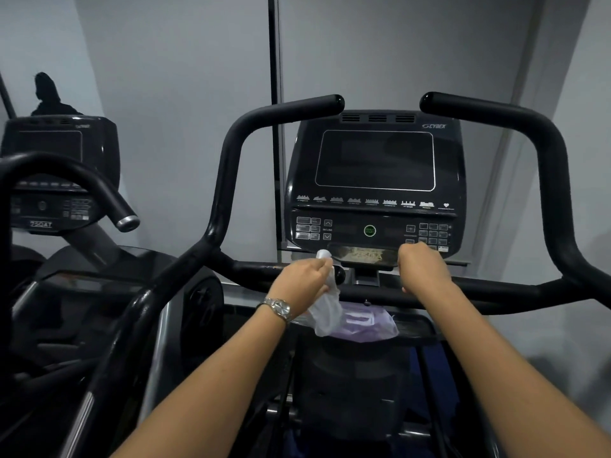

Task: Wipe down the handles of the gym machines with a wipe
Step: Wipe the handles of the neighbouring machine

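Left grip (302, 282) closed round white wipe (325, 312), bunching it on short inner handle (339, 275) below console (375, 166). Right grip (423, 269) curled over crossbar (496, 289), no wipe. Judgement: early stage; long upper handles (284, 114) and left neighbour machine (99, 190) likely still to do.

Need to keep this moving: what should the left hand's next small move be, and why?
Probably slide the left hand with the wipe leftward along the short inner handle, away from its end knob. The wipe is bunched at that end and hangs loose below, so the bar beside it may be unwiped. The right hand seems to hold the matching handle.
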Tool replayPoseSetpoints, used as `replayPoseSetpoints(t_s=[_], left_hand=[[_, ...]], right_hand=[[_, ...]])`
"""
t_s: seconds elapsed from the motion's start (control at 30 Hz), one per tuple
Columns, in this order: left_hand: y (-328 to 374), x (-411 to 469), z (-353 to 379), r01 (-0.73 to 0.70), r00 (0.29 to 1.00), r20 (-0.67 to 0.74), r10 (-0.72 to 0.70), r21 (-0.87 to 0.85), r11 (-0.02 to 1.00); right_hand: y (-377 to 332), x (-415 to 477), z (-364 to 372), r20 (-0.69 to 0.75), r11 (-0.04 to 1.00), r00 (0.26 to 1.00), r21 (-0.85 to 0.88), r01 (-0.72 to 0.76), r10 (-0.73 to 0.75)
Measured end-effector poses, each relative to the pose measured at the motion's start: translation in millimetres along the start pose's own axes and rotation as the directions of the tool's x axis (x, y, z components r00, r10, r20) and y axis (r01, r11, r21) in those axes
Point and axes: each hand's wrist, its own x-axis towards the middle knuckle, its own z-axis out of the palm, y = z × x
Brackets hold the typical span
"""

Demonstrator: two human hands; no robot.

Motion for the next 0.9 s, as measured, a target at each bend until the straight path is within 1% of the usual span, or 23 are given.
replayPoseSetpoints(t_s=[0.07, 0.1, 0.17, 0.23, 0.3, 0.37, 0.47, 0.6, 0.73, 0.8, 0.87, 0.9], left_hand=[[-5, -6, 4, -0.038, 0.999, -0.019, 0.038, 0.016, 0.999], [-13, -11, 7, -0.023, 0.999, -0.022, 0.024, 0.014, 1.000], [-33, -24, 6, 0.082, 0.997, -0.001, -0.082, 0.012, 0.997], [-53, -38, -2, 0.208, 0.976, 0.057, -0.212, 0.073, 0.975], [-69, -48, -10, 0.312, 0.943, 0.077, -0.325, 0.142, 0.939], [-77, -50, -15, 0.360, 0.916, 0.130, -0.380, 0.154, 0.920], [-78, -43, -12, 0.334, 0.917, 0.177, -0.358, 0.154, 0.930], [-65, -32, -6, 0.217, 0.962, 0.161, -0.223, 0.057, 0.975], [-49, -19, -4, 0.132, 0.985, 0.113, -0.129, -0.024, 0.991], [-46, -17, -1, 0.135, 0.988, 0.089, -0.129, -0.062, 0.989], [-49, -21, -1, 0.168, 0.985, 0.053, -0.164, -0.091, 0.982], [-53, -24, -2, 0.196, 0.980, 0.051, -0.193, -0.066, 0.978]], right_hand=[[1, 1, 1, 0.002, 1.000, 1.000, -0.001, 0.005, -0.005], [1, 2, 1, 0.000, 1.000, 1.000, 0.003, 0.008, -0.008], [2, 2, 1, 0.002, 1.000, 1.000, 0.008, 0.011, -0.011], [2, 1, 1, -0.003, 1.000, 1.000, 0.005, 0.016, -0.016], [2, 0, 1, -0.010, 1.000, 1.000, -0.001, 0.022, -0.022], [2, -1, 1, -0.007, 1.000, 1.000, -0.003, 0.022, -0.022], [3, -1, 0, 0.010, 1.000, 0.999, 0.003, 0.031, -0.031], [1, -1, -1, 0.005, 0.999, 0.999, -0.010, 0.049, -0.049], [0, -2, 0, 0.000, 0.998, 0.999, -0.023, 0.052, -0.052], [2, -2, -1, 0.000, 0.999, 0.999, -0.012, 0.052, -0.052], [4, -3, -1, 0.012, 0.999, 0.999, 0.003, 0.048, -0.048], [5, -3, -2, 0.016, 0.999, 0.999, 0.010, 0.045, -0.045]])
